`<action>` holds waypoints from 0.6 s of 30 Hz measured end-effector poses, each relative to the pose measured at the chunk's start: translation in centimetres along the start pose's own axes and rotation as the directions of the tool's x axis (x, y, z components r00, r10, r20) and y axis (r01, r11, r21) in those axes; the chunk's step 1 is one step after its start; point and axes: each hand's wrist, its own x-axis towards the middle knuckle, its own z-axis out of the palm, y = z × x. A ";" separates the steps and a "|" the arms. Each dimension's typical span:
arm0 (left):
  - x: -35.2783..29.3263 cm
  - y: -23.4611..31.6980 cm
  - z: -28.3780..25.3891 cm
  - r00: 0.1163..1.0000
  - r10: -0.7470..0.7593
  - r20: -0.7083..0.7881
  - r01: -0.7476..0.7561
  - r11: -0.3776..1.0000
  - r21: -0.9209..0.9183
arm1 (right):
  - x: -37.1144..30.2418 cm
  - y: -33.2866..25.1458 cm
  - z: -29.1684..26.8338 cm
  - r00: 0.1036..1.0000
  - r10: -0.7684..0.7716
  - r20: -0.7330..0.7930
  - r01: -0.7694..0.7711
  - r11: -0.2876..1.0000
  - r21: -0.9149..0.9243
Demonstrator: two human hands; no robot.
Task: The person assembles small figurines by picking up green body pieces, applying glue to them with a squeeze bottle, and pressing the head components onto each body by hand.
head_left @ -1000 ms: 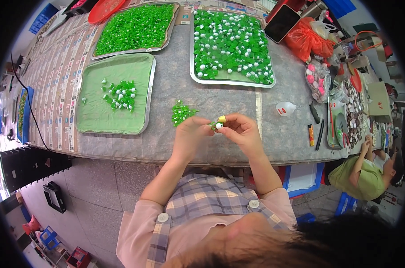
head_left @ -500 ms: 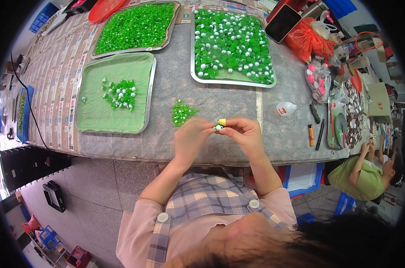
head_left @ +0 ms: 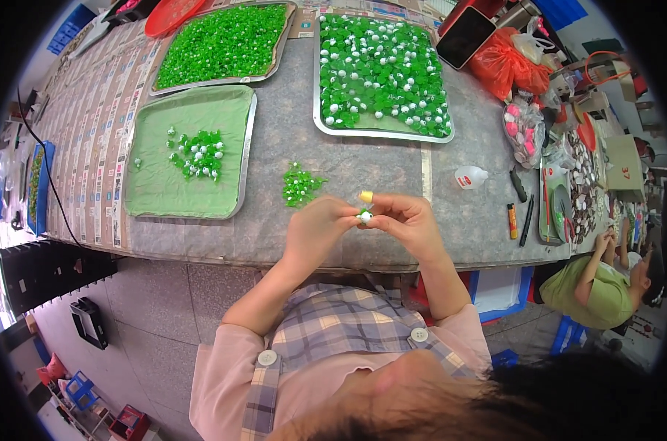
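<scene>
Between my hands is a small green figure with a white, black-dotted ball [head_left: 366, 216] on it. My left hand [head_left: 320, 228] pinches its green side with closed fingertips. My right hand [head_left: 407, 223] holds the white ball between thumb and fingers; a yellow cover [head_left: 366, 197] sits on one of its fingertips. Just beyond my left hand lies a small pile of green pieces [head_left: 301, 185]. A green-lined tray [head_left: 153, 187] to the left bears a cluster of green pieces with white balls [head_left: 201, 155].
At the far left a tray [head_left: 223, 44] is full of green pieces; another tray [head_left: 385, 81] holds many with white balls. On the right are a white squeeze bottle [head_left: 471, 177], an orange lighter [head_left: 513, 222], a black pen [head_left: 527, 220] and red bags [head_left: 502, 66]. A co-worker [head_left: 590, 290] sits farther right.
Both hands have shifted slightly toward me and the figure has turned, so more of its white ball shows. The yellow-covered fingertip has lifted away from the figure.
</scene>
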 end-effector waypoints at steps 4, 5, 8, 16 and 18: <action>0.2 -0.1 -0.1 1.000 -0.001 0.011 0.001 1.000 -0.028 | 0.1 0.3 -0.2 1.000 0.027 0.014 -0.027 0.999 0.035; 0.2 0.1 -0.1 1.000 0.011 0.022 -0.012 1.000 0.003 | 0.1 0.4 -0.2 0.999 0.029 0.012 -0.030 0.999 0.035; 0.3 0.0 -0.1 0.997 0.067 0.023 -0.068 0.996 0.054 | 0.1 0.6 -0.4 0.999 0.044 0.020 -0.046 0.995 0.085; 0.3 -0.7 0.1 0.968 0.251 -0.025 -0.243 0.954 0.174 | 0.7 1.3 -0.3 0.997 0.076 0.001 -0.075 0.988 0.135; 0.2 -0.3 0.1 0.967 0.256 -0.009 -0.244 0.929 0.280 | 0.7 1.5 -0.3 0.997 0.074 -0.008 -0.072 0.988 0.136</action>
